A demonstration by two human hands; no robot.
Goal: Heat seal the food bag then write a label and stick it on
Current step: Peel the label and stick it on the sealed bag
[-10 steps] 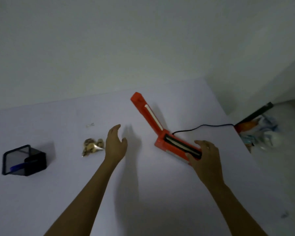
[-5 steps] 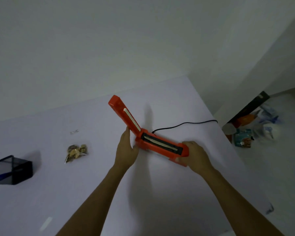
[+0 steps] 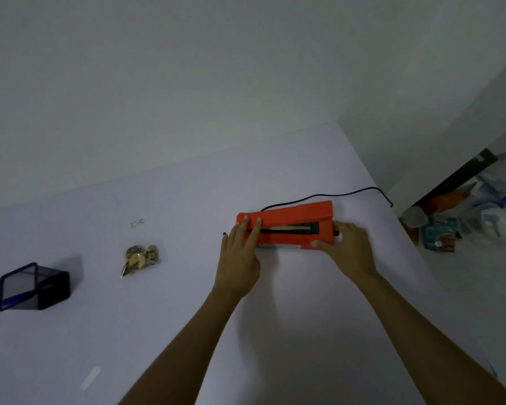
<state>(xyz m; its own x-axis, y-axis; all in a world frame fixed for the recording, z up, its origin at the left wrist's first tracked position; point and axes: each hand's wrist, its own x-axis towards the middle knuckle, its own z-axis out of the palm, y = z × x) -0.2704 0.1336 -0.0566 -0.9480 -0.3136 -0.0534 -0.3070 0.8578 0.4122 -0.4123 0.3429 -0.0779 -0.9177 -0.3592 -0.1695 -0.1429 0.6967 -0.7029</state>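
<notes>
An orange heat sealer (image 3: 287, 238) lies crosswise on the white table (image 3: 304, 317), its lid tilted up behind the dark sealing strip. My left hand (image 3: 240, 255) lies over its left end with the fingers on top. My right hand (image 3: 349, 248) grips its right end. A small clear food bag (image 3: 140, 258) with golden-brown snacks lies apart to the left. A pale strip, perhaps a label (image 3: 90, 377), rests near the front left.
A black mesh pen holder (image 3: 32, 287) with something blue inside lies on its side at the far left. The sealer's black cord (image 3: 333, 194) runs off the table's right edge. Packets and clutter (image 3: 456, 220) sit on the floor to the right.
My left hand came from near the food bag onto the sealer. Both hands turned the sealer from a diagonal to crosswise, and its raised lid now sits lower.
</notes>
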